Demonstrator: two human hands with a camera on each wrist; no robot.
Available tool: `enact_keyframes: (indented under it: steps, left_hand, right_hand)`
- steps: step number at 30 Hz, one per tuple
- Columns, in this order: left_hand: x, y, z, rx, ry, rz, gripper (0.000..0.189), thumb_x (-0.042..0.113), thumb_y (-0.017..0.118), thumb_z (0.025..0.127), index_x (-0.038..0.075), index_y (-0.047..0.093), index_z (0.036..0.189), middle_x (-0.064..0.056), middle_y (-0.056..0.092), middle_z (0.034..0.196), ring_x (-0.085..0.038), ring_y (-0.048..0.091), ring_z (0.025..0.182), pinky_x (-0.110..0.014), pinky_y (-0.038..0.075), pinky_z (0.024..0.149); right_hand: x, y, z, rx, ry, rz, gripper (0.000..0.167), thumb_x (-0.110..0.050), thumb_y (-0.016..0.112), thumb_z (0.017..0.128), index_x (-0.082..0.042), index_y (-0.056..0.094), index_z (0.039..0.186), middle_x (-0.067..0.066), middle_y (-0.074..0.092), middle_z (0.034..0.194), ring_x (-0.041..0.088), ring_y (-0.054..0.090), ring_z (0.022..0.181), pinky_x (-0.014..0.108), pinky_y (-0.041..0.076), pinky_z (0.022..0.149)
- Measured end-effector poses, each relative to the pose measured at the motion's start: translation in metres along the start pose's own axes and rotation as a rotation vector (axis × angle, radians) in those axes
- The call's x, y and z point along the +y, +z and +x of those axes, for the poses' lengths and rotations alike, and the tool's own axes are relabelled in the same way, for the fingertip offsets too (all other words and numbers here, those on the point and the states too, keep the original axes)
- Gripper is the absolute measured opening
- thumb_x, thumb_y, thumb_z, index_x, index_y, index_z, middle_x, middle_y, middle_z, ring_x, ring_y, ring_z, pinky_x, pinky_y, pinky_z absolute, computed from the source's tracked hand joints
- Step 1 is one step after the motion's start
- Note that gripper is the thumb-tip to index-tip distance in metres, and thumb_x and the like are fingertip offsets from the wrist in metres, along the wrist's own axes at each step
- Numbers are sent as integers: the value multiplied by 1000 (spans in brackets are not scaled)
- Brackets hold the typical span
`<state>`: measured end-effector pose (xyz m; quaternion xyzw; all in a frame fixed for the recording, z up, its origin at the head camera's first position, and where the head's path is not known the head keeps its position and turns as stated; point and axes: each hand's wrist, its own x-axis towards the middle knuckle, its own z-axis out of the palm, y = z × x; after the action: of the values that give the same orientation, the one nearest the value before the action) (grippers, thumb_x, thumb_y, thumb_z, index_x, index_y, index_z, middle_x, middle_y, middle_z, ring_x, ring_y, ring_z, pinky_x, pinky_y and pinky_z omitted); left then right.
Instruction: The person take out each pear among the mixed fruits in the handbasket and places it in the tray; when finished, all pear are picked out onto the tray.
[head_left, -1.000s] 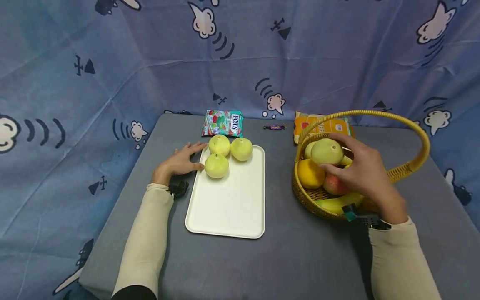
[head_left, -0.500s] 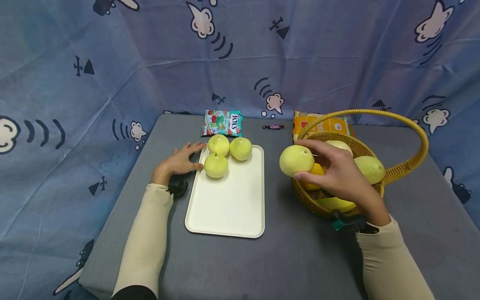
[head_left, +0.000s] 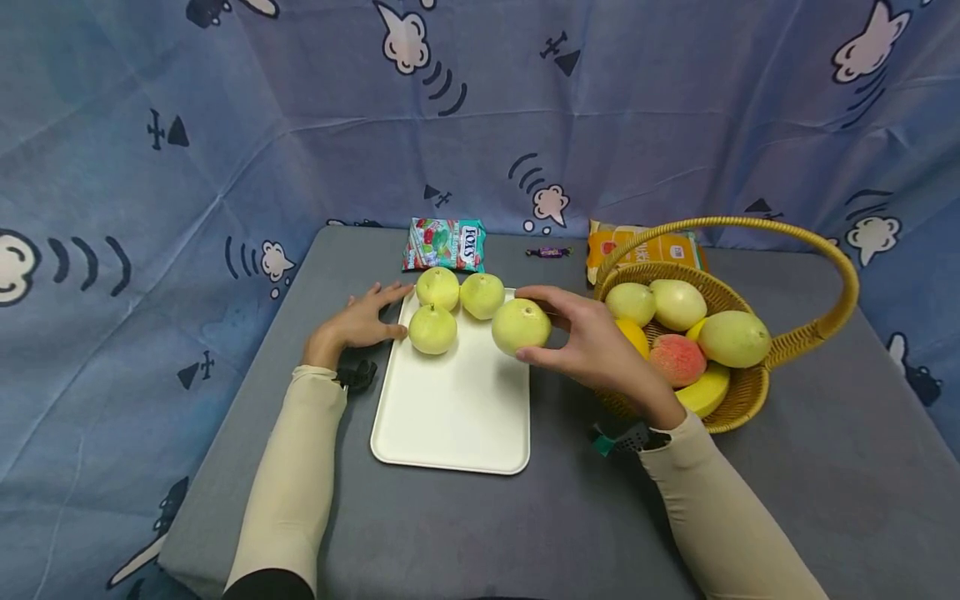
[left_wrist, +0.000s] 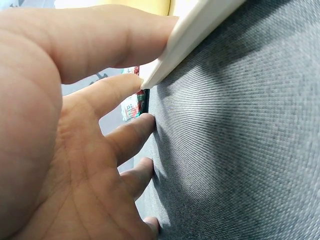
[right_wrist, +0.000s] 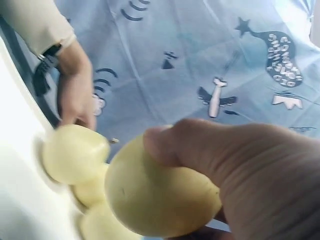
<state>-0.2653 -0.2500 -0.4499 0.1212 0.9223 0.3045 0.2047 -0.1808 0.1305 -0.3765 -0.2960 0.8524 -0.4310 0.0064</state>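
Note:
My right hand grips a round yellow-green pear between thumb and fingers, over the upper right edge of a white tray. In the right wrist view the thumb lies across the top of that pear. Three similar pears sit grouped at the tray's far left corner. My left hand is spread at the tray's left edge beside them. Up close, the left thumb touches the tray rim and the index fingertip is right at its corner; the other fingertips reach the grey cloth.
A yellow wicker basket with a tall handle stands at the right. It holds several fruits, among them a peach and a banana. Behind lie a candy bag, a small purple wrapped candy and an orange packet.
My right hand has lifted the pear out of the basket and carried it left to above the tray. The left hand has stayed at the tray's edge.

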Motion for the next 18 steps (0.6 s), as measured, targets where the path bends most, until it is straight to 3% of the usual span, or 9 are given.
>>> enact_keyframes:
  steps: [7, 18]
  left_hand:
    - [-2, 0, 2, 4, 16, 21, 86, 25, 72, 103, 21, 27, 176, -15, 15, 184, -47, -3, 171, -78, -11, 130]
    - [-4, 0, 1, 6, 39, 10, 85, 24, 73, 104, 20, 28, 176, -15, 16, 184, -47, -4, 171, -78, -11, 130]
  right_hand:
    - [10, 32, 18, -33, 57, -44, 73, -22, 97, 85, -9, 65, 149, 13, 67, 148, 30, 70, 124, 47, 61, 109]
    - [33, 70, 32, -28, 89, 0, 71, -15, 95, 85, -4, 66, 149, 16, 69, 148, 33, 70, 130, 47, 61, 109]
